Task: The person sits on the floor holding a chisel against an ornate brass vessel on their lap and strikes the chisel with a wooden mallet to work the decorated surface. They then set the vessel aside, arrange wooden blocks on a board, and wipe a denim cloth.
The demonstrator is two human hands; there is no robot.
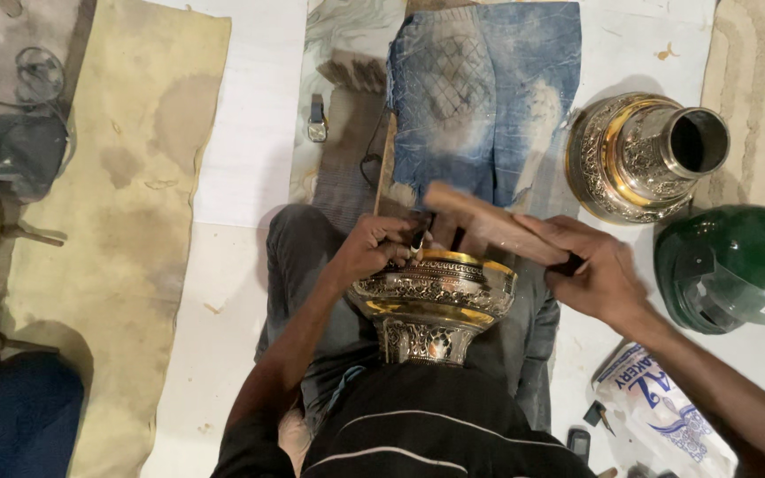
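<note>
From the head camera, the left hand [374, 248] is closed around a small chisel [419, 239], its tip set on the rim of the engraved metal bowl [431, 296] just below the fingers, the bowl braced on the lap, likely for steadiness. The right hand [599, 274] is clamped on a wooden mallet [489, 226] angled over the chisel. Beyond it lie a second metal vessel [639, 155] and a green helmet [737, 265].

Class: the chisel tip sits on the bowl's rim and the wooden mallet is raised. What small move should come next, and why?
Probably a light tap: the right hand holds the mallet just above the chisel, which the left hand steadies on the bowl rim.
</note>
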